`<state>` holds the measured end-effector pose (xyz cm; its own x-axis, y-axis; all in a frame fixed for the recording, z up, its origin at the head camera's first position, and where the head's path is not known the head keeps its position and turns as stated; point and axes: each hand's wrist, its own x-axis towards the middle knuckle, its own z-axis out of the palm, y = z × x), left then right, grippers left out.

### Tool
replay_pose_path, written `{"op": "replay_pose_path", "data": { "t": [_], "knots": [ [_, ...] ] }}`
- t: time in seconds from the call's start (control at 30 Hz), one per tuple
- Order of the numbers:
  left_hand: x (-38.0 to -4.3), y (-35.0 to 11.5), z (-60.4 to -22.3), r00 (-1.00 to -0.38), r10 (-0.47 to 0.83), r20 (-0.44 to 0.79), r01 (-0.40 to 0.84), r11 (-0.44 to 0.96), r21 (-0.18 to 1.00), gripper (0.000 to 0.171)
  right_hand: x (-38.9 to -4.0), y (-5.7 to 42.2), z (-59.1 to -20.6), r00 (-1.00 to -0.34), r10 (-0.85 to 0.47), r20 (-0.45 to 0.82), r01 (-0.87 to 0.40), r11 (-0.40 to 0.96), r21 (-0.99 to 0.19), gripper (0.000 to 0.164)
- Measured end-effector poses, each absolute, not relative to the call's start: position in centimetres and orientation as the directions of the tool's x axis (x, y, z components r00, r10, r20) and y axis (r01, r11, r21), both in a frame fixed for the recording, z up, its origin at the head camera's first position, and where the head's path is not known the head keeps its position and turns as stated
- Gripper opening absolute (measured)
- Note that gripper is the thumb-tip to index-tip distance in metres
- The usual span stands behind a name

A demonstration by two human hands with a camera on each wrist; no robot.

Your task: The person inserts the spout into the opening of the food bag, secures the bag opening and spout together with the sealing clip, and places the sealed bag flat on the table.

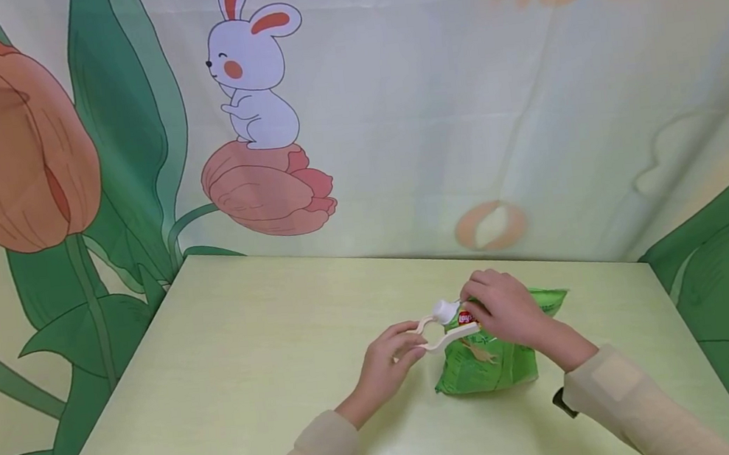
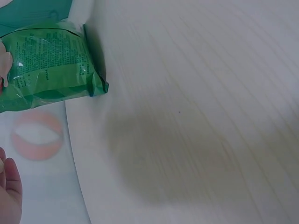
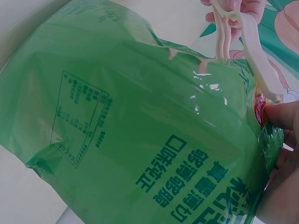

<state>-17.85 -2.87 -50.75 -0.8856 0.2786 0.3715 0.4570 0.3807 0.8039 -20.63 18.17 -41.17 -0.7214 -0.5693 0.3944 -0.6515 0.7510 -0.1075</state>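
A green Lay's chip bag (image 1: pixel 486 372) stands on the table with its printed panel facing the camera in the right wrist view. My right hand (image 1: pixel 506 307) grips its gathered top edge, the thumb near the red logo. In my left hand (image 1: pixel 384 362) is a white bag clip (image 1: pixel 461 333), pinched at its hinged end between fingers and thumb. The clip's two arms spread apart, and a white spout cap (image 1: pixel 444 312) sits on the far one. In the right wrist view the clip (image 3: pixel 259 56) reaches over the bag's top, close to my right thumb (image 3: pixel 282 115).
The pale table (image 1: pixel 250 343) extends to the left and in front of the hands. Behind it hangs a printed cloth (image 1: pixel 392 106) with a rabbit and tulips, meeting the table's back edge just beyond the bag.
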Motion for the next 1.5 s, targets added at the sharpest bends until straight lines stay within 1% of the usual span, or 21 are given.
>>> {"op": "replay_pose_path", "data": {
  "t": [0.23,0.4,0.57,0.63,0.8,0.93,1.23,1.5],
  "knots": [
    [-18.1,-2.3,-50.7,-0.911,0.278,0.303,0.383,0.304,0.872,0.015,-20.6,18.1,-40.8,-0.741,-0.558,0.374,-0.641,0.754,-0.145,0.007],
    [-18.0,-1.8,-50.5,-0.931,0.264,0.253,0.325,0.280,0.903,0.016,-20.7,18.1,-40.5,-0.770,-0.551,0.322,-0.623,0.760,-0.187,0.007],
    [-17.1,-1.4,-48.5,-0.940,0.254,0.227,0.294,0.266,0.918,0.017,-20.7,18.1,-40.1,-0.793,-0.546,0.271,-0.604,0.763,-0.230,0.008],
    [-16.6,-1.3,-47.8,-0.938,0.253,0.236,0.300,0.255,0.919,0.017,-20.6,18.1,-39.9,-0.795,-0.547,0.263,-0.603,0.760,-0.244,0.008],
    [-16.3,-0.6,-47.7,-0.938,0.239,0.251,0.302,0.209,0.930,0.018,-20.6,18.0,-39.7,-0.796,-0.552,0.248,-0.604,0.755,-0.255,0.010],
    [-16.1,-0.2,-47.8,-0.945,0.222,0.239,0.280,0.179,0.943,0.019,-20.6,18.0,-39.7,-0.801,-0.549,0.239,-0.597,0.757,-0.265,0.010],
    [-16.0,0.4,-47.8,-0.953,0.195,0.232,0.267,0.178,0.947,0.018,-20.6,18.0,-39.7,-0.808,-0.544,0.225,-0.588,0.758,-0.282,0.010],
    [-16.0,0.5,-47.2,-0.940,0.182,0.288,0.321,0.192,0.927,0.016,-20.5,17.9,-39.5,-0.816,-0.537,0.212,-0.578,0.759,-0.301,0.008]
  ]
}}
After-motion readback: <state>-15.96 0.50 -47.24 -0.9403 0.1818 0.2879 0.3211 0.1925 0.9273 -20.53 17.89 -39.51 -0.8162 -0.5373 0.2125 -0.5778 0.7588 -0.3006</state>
